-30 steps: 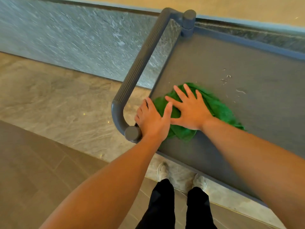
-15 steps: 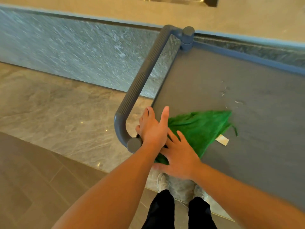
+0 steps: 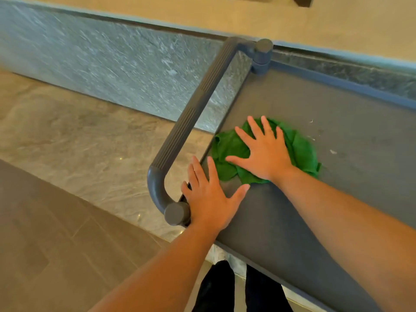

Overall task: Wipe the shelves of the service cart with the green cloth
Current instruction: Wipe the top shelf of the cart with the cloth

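The green cloth (image 3: pixel 301 149) lies bunched on the grey top shelf (image 3: pixel 351 167) of the service cart, near its left edge. My right hand (image 3: pixel 263 149) presses flat on the cloth with fingers spread. Just nearer, my left hand (image 3: pixel 209 197) rests flat on the shelf's front left corner, fingers apart, holding nothing, its thumb close to the cloth. A few pale crumbs (image 3: pixel 332 151) lie on the shelf to the right of the cloth.
The cart's ribbed grey handle (image 3: pixel 191 122) runs along the left end, its end cap (image 3: pixel 176 213) beside my left hand. A raised rim (image 3: pixel 351 86) borders the far side. Beyond stands a marble wall base (image 3: pixel 112 64). My legs are below the near edge.
My right hand has pushed the cloth away from the near edge back toward the shelf's middle, bunching it. The left hand stayed at the corner, its thumb spread wider.
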The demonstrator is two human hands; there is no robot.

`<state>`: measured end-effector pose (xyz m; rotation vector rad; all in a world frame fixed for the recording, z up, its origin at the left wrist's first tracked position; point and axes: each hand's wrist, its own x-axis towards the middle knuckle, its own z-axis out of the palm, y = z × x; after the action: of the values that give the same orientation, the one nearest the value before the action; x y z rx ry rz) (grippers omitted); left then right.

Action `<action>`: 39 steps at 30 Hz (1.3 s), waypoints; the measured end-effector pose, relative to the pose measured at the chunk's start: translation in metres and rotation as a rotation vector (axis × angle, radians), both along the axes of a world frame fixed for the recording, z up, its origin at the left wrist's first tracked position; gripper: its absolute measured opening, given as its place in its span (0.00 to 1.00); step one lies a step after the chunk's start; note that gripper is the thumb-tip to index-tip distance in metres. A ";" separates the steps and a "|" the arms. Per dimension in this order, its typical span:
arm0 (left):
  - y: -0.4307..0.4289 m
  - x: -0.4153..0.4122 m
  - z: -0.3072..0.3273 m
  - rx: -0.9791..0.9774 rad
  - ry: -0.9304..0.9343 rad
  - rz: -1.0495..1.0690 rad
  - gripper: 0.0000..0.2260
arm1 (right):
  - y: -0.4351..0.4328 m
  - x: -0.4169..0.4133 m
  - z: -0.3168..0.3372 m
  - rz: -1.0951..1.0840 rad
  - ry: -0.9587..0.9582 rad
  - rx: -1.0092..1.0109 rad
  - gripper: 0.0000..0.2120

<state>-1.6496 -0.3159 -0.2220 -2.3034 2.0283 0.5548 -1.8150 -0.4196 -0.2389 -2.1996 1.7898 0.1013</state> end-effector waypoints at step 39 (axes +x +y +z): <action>0.004 -0.003 -0.029 -0.065 -0.179 -0.015 0.42 | -0.023 -0.010 -0.001 -0.031 -0.095 -0.035 0.43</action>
<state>-1.6528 -0.3119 -0.2506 -2.2776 2.0072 0.2746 -1.8246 -0.4429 -0.2402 -2.1610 1.7863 -0.0404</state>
